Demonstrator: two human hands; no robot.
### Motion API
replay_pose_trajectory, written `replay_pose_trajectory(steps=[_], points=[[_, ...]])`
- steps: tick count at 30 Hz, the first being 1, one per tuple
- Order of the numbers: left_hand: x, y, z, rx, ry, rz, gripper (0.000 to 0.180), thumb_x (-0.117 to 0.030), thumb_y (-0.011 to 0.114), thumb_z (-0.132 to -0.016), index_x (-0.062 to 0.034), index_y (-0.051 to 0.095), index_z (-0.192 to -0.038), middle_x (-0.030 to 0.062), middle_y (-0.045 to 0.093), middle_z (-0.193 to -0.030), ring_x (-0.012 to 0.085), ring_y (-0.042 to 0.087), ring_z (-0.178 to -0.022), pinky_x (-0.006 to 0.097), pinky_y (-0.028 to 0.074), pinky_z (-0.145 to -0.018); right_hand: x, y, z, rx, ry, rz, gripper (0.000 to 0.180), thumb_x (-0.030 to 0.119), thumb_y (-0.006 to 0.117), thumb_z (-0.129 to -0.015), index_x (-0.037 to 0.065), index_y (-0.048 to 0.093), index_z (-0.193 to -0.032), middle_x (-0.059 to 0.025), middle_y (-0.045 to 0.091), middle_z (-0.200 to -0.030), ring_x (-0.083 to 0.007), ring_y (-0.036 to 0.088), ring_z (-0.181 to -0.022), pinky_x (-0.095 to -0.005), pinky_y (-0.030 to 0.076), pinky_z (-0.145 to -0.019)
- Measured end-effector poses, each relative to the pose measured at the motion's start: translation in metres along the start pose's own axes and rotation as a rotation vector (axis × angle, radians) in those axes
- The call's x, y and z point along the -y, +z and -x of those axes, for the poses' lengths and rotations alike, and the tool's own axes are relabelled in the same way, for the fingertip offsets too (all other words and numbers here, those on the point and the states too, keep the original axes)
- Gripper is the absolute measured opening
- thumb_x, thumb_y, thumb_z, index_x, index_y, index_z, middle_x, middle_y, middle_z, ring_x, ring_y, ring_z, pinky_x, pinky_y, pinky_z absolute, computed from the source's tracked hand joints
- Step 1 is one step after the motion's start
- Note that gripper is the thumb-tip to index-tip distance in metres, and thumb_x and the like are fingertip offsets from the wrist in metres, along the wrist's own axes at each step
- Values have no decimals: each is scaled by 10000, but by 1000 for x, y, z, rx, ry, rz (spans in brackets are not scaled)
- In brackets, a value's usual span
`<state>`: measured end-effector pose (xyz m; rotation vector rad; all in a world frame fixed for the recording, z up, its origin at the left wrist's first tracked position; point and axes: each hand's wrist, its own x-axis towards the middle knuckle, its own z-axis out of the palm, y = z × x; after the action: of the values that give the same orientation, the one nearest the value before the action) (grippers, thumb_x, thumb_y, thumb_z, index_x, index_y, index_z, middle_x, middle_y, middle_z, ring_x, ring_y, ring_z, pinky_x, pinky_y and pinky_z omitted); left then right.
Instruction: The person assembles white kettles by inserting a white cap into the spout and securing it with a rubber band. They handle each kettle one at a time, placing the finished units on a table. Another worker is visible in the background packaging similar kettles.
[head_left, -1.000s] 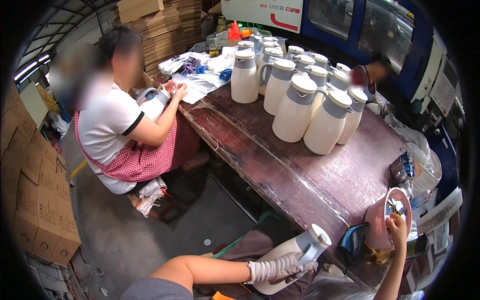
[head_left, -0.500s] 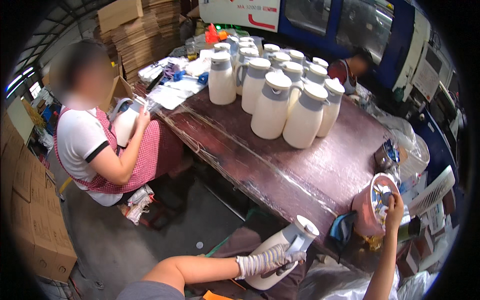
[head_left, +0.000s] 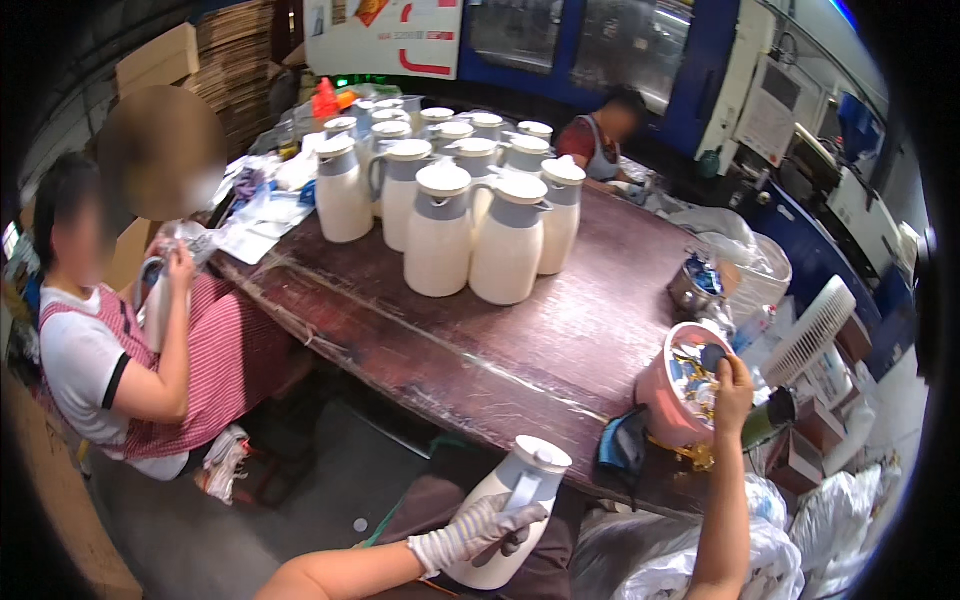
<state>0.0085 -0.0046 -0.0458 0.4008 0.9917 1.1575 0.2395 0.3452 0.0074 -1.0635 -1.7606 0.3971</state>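
My left hand [head_left: 478,532], in a striped knit glove with grey fingers, is closed round the handle side of a white vacuum jug [head_left: 508,555] with a grey collar and white lid. The jug leans slightly to the right over my lap, in front of the table edge. My bare right hand [head_left: 734,396] pinches a small dark round disc [head_left: 712,357] at the top of a pink bucket [head_left: 657,395]. Inside the bucket lie many small pieces, silvery, blue and yellow.
Several similar jugs [head_left: 437,250] stand grouped on the dark red table [head_left: 440,335]. A co-worker [head_left: 80,350] on the left handles another jug; a second person [head_left: 590,140] is beyond the table. Right of the bucket is a white fan [head_left: 815,325]; plastic bags [head_left: 650,555] lie below.
The whole view has swung to the right, so table and jugs appear further left. My left hand keeps its hold on the jug, which looks more upright. My right hand stays at the bucket.
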Motion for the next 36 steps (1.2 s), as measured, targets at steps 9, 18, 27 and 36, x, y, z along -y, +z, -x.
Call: replay_pose_trajectory(steps=[9,18,27,36], points=[[12,-38,16,-40,49,219,350,-211,586,-949,-31,542,-1247,80,642,-956,157,648,-804,307,563,-726,150,-10,211,967,744,-418,183,127,660,-882,-38,683,-957,-64,689,-810,-136,661,-723,-258,519,-660],[21,-49,13,-225,308,-552,271,-162,659,-905,-48,590,-1141,25,617,-897,78,575,-745,234,492,-658,166,45,265,757,456,-323,150,113,619,-911,-15,682,-957,-71,702,-786,-114,660,-720,-246,504,-650],[-15,-27,16,-346,391,-25,164,-128,560,-960,-35,558,-1095,56,642,-930,97,619,-726,255,537,-650,157,9,239,678,548,-1204,168,83,565,-886,-29,675,-947,-178,595,-1096,-270,523,-1146,-395,373,-1021],[-22,-22,36,-123,997,-1042,306,-16,650,-808,-68,634,-1109,77,604,-1026,207,616,-959,324,496,-827,189,28,228,964,567,-781,486,-52,682,-793,-6,556,-1260,-99,656,-951,-141,643,-753,-257,521,-645]])
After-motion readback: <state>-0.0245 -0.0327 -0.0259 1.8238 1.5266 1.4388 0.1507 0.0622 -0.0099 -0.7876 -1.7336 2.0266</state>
